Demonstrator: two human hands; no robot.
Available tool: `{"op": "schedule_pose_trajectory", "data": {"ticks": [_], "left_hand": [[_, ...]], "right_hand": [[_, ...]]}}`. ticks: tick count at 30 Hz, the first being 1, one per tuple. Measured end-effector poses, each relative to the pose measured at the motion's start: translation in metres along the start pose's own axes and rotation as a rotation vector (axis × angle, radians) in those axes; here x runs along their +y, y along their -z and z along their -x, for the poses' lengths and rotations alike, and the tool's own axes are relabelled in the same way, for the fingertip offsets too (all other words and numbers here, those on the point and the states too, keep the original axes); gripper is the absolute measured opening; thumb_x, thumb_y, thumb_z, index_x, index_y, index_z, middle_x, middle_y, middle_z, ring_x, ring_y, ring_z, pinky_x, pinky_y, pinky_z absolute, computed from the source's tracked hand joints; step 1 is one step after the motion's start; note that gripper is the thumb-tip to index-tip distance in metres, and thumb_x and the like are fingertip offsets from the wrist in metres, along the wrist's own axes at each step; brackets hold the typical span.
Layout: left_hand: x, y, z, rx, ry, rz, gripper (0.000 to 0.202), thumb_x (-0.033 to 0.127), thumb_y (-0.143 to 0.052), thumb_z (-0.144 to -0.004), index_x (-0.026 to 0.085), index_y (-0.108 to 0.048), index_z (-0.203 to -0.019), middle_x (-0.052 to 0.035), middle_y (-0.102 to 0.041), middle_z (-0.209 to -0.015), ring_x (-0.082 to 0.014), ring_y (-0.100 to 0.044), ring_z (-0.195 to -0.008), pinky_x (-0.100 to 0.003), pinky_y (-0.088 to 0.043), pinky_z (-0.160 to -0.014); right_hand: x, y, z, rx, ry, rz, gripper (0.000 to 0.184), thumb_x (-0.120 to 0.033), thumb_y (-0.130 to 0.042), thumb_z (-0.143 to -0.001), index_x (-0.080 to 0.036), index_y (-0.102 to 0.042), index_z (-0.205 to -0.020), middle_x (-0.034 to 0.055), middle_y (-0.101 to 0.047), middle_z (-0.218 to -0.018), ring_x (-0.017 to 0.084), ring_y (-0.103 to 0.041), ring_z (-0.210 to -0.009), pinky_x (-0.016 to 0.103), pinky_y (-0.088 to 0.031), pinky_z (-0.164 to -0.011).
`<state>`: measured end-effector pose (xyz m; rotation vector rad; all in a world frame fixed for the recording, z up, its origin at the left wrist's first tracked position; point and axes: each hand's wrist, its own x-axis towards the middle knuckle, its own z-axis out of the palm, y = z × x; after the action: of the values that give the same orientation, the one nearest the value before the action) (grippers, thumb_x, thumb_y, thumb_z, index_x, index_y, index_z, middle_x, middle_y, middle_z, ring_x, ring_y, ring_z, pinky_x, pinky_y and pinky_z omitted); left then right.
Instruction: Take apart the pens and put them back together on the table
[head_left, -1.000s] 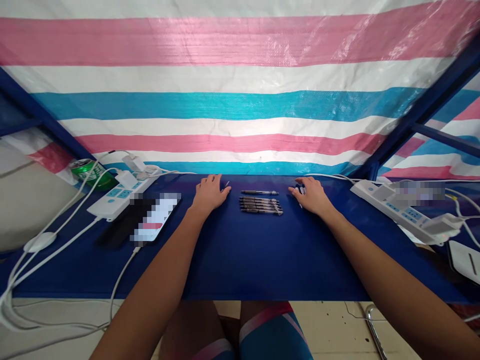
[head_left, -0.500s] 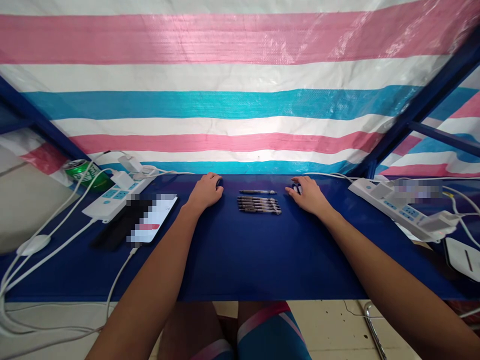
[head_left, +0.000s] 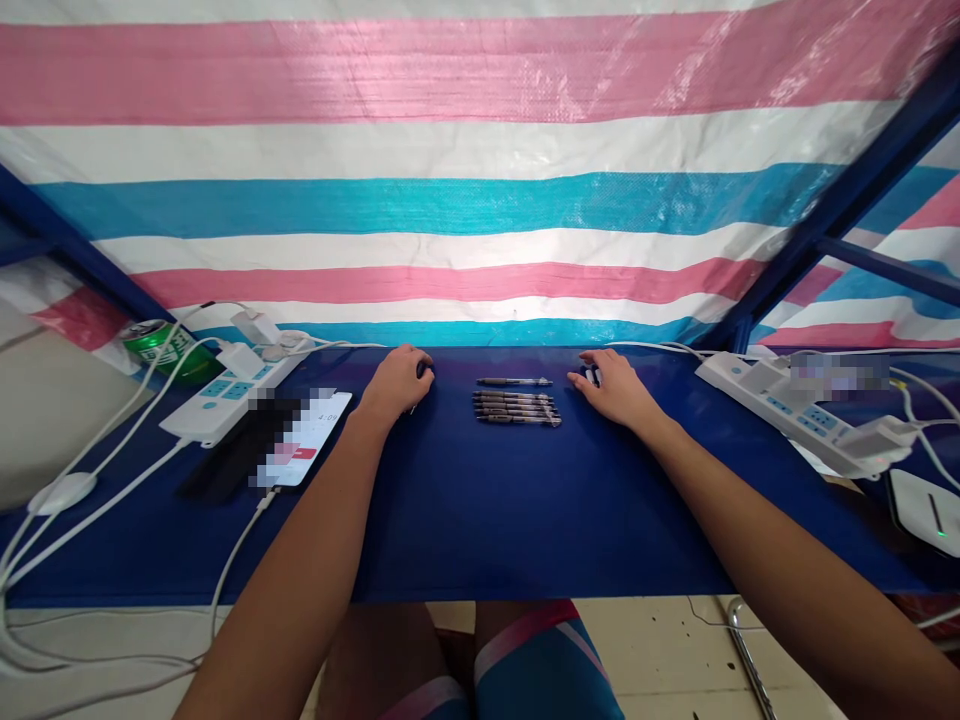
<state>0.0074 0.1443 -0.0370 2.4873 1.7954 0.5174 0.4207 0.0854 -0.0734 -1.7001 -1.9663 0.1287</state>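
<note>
On the blue tabletop [head_left: 480, 500], several dark-gripped clear pens [head_left: 517, 408] lie side by side in a close row. A single pen [head_left: 514, 381] lies apart, just beyond them. To their left rests my left hand [head_left: 396, 380], its fingers curled round something dark that shows only in small bits. My right hand [head_left: 611, 388] is on the other side of the pens, fingers bent over small pale pieces [head_left: 593, 377], mostly hidden under the palm. Neither hand touches the row of pens.
Left of my arm lie a phone [head_left: 311, 440] on a cable, a white power strip [head_left: 217, 400] and a green can [head_left: 169, 350]. Another power strip [head_left: 795, 415] and a white device [head_left: 926, 510] are at right. A striped plastic sheet [head_left: 465, 200] hangs behind.
My left hand has shifted slightly left, away from the pens, and a small tip now shows beneath it. My right hand and the pens stay nearly where they were.
</note>
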Motion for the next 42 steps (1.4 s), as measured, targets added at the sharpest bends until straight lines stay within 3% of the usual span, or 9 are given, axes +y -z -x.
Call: {"op": "schedule_pose_trajectory", "data": {"ticks": [3, 8, 11, 14, 17, 22, 30, 36, 42], "left_hand": [[0.001, 0.001, 0.001, 0.005, 0.017, -0.012, 0.032, 0.029, -0.056, -0.094, 0.019, -0.078, -0.115, -0.0139, -0.071, -0.122, -0.0303, -0.066, -0.117, -0.043, -0.054, -0.108], [0.002, 0.002, 0.000, -0.015, 0.044, -0.039, 0.030, 0.030, -0.054, -0.095, 0.019, -0.079, -0.107, -0.0133, -0.072, -0.115, -0.0289, -0.068, -0.110, -0.042, -0.055, -0.104], [0.003, 0.003, 0.001, -0.018, 0.052, -0.044, 0.029, 0.030, -0.054, -0.096, 0.020, -0.079, -0.105, -0.0131, -0.072, -0.114, -0.0287, -0.068, -0.108, -0.042, -0.055, -0.103], [0.013, 0.004, 0.004, 0.042, 0.004, -0.014, 0.031, 0.032, -0.054, -0.099, 0.019, -0.078, -0.114, -0.0138, -0.072, -0.121, -0.0304, -0.066, -0.116, -0.044, -0.053, -0.108], [0.035, 0.003, 0.008, 0.096, -0.157, 0.109, 0.035, 0.032, -0.049, -0.105, 0.021, -0.074, -0.127, -0.0111, -0.072, -0.134, -0.0290, -0.061, -0.131, -0.046, -0.046, -0.119], [0.076, -0.004, 0.017, -0.049, -0.420, 0.301, 0.038, 0.027, -0.043, -0.108, 0.022, -0.076, -0.125, -0.0076, -0.072, -0.139, -0.0247, -0.061, -0.137, -0.047, -0.047, -0.121], [0.089, -0.018, 0.019, -0.090, -0.445, 0.313, 0.037, 0.021, -0.043, -0.106, 0.017, -0.076, -0.123, -0.0109, -0.073, -0.137, -0.0247, -0.066, -0.130, -0.047, -0.049, -0.120], [0.083, -0.024, 0.013, -0.056, -0.508, 0.252, 0.047, 0.001, -0.048, -0.090, 0.020, -0.076, -0.123, -0.0095, -0.072, -0.138, -0.0264, -0.063, -0.133, -0.052, -0.049, -0.118], [0.083, -0.017, 0.012, 0.059, -0.560, 0.251, 0.034, 0.007, -0.050, -0.100, 0.023, -0.077, -0.114, -0.0090, -0.074, -0.136, -0.0264, -0.066, -0.130, -0.052, -0.046, -0.115]], "right_hand": [[0.003, 0.000, -0.002, 0.006, -0.009, 0.001, 0.052, -0.056, -0.058, -0.101, -0.020, -0.066, -0.136, 0.0191, -0.068, -0.133, 0.039, -0.062, -0.125, 0.057, -0.051, -0.107], [0.016, 0.003, -0.009, 0.020, -0.068, 0.001, 0.049, -0.048, -0.033, -0.110, -0.021, -0.072, -0.120, 0.0176, -0.074, -0.117, 0.035, -0.067, -0.112, 0.053, -0.051, -0.103], [0.017, 0.005, -0.010, 0.030, -0.080, 0.013, 0.047, -0.046, -0.035, -0.110, -0.020, -0.074, -0.118, 0.0181, -0.075, -0.117, 0.036, -0.067, -0.113, 0.052, -0.051, -0.103], [0.007, 0.007, -0.008, 0.009, 0.023, -0.006, 0.039, -0.043, -0.044, -0.107, -0.023, -0.074, -0.122, 0.0147, -0.075, -0.128, 0.036, -0.064, -0.124, 0.055, -0.047, -0.110], [-0.009, 0.009, -0.003, -0.050, 0.223, -0.062, 0.033, -0.036, -0.048, -0.106, -0.027, -0.076, -0.121, 0.0088, -0.073, -0.139, 0.036, -0.055, -0.140, 0.060, -0.040, -0.118], [-0.023, 0.010, 0.003, -0.203, 0.417, -0.108, 0.034, -0.027, -0.052, -0.103, -0.032, -0.078, -0.125, 0.0027, -0.071, -0.144, 0.036, -0.039, -0.156, 0.068, -0.035, -0.122], [-0.029, 0.011, 0.000, -0.216, 0.475, -0.118, 0.036, -0.024, -0.052, -0.103, -0.031, -0.080, -0.124, 0.0051, -0.077, -0.133, 0.033, -0.059, -0.137, 0.062, -0.042, -0.120], [-0.037, 0.009, 0.004, -0.187, 0.426, -0.176, 0.031, -0.023, -0.056, -0.101, -0.028, -0.082, -0.115, 0.0087, -0.078, -0.125, 0.031, -0.069, -0.120, 0.057, -0.051, -0.112], [-0.047, 0.006, 0.010, -0.119, 0.179, -0.477, 0.019, -0.034, -0.065, -0.098, -0.029, -0.078, -0.111, 0.0049, -0.080, -0.115, 0.027, -0.075, -0.107, 0.048, -0.060, -0.102]]}}
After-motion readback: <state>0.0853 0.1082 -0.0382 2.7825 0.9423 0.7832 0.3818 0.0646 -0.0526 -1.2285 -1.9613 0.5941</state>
